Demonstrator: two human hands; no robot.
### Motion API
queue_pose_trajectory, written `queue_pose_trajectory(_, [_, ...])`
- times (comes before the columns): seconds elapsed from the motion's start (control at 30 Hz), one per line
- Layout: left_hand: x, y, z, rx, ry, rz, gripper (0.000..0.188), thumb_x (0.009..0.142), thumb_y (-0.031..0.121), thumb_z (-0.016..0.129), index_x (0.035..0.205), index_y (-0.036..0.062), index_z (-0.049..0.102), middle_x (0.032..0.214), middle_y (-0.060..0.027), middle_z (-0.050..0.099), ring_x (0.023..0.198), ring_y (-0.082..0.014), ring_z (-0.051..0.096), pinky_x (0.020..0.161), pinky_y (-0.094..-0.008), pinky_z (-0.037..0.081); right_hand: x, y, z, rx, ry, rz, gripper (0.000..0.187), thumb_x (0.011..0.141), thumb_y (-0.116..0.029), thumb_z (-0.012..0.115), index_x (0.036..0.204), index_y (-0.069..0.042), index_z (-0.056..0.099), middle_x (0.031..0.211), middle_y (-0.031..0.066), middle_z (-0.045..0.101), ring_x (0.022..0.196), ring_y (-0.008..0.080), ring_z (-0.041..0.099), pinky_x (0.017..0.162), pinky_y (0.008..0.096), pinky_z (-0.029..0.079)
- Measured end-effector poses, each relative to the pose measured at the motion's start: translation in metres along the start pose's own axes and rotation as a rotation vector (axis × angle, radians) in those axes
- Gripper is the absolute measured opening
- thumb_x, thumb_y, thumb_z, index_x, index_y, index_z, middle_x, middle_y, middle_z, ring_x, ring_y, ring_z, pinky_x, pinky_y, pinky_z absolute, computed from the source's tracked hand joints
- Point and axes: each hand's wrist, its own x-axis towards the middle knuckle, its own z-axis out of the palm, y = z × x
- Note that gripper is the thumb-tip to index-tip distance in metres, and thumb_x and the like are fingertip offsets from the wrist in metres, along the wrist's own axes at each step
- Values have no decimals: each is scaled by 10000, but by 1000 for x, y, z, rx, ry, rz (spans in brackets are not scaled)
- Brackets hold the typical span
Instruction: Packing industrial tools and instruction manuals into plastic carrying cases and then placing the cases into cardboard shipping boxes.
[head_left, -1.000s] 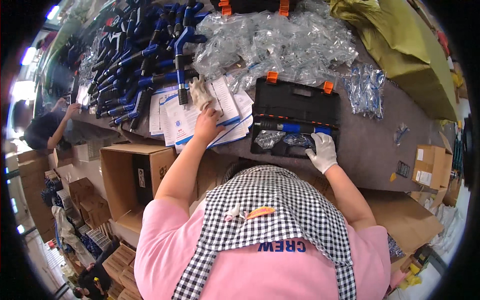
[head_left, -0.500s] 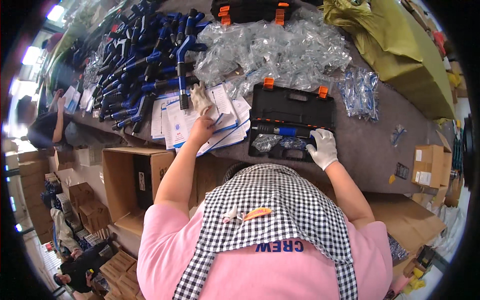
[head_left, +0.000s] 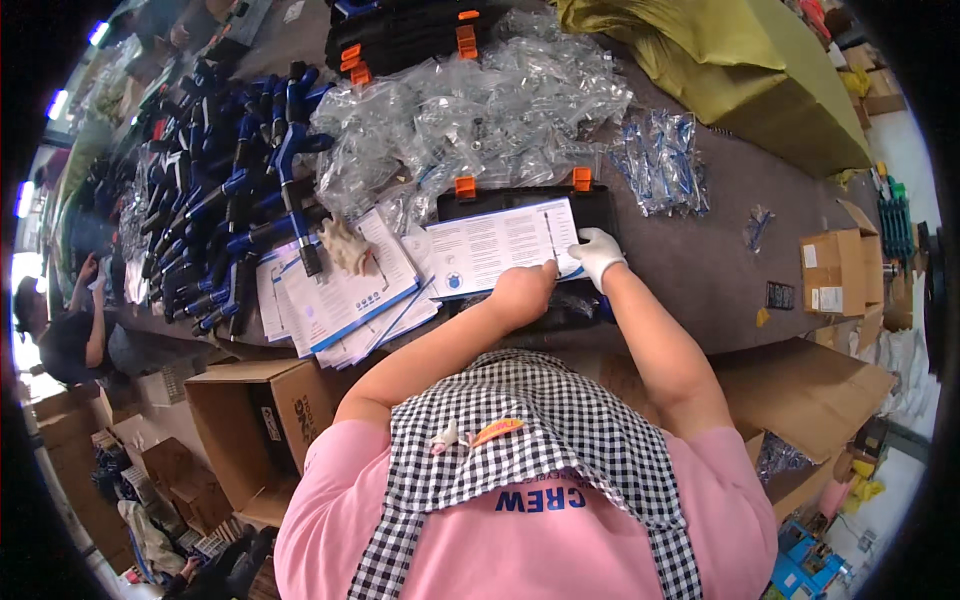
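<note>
A printed instruction sheet (head_left: 488, 250) with blue edging lies over the open black plastic case (head_left: 600, 208), hiding most of what is inside. My bare left hand (head_left: 524, 298) is closed on the sheet's lower edge. At its right end, my right hand (head_left: 600, 254), in a white glove, grips the paper near the corner. Below the sheet, only a little of a clear bag in the case shows. To the left lies a pile of similar sheets (head_left: 340, 310), with a loose white glove (head_left: 346, 246) on top.
Blue-and-black tools (head_left: 215, 210) are heaped at the left. Clear plastic bags (head_left: 470, 120) spread behind the case, and small blue-and-clear packets (head_left: 660, 165) lie right of them. A yellow-green wrapped bundle (head_left: 740, 80) stands at the far right. Cardboard boxes (head_left: 838, 270) are around the table.
My left hand has left the glove on the pile and moved right with a sheet, now over the case. My right hand has gone from the case's edge to the sheet. The view has shifted.
</note>
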Motion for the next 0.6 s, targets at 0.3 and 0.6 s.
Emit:
queue_pose_trajectory(0.3, [-2, -24, -21, 191, -2, 144, 570, 793, 308, 691, 1277, 68, 510, 1150, -164, 646, 1106, -338, 597, 893, -420, 503, 19, 19, -45, -327, -114, 139, 512, 670, -47, 703, 1167, 32, 611, 992, 170, 687, 849, 262, 670, 751, 370, 527])
queue_pose_trajectory(0.6, [6, -5, -28, 293, -112, -49, 153, 784, 139, 599, 835, 75, 729, 800, -139, 719, 737, -318, 712, 624, -421, 568, -108, -98, -43, -937, -24, -934, 639, 749, -391, 702, 1260, -37, 556, 1245, 164, 570, 1221, 338, 480, 1063, 469, 319])
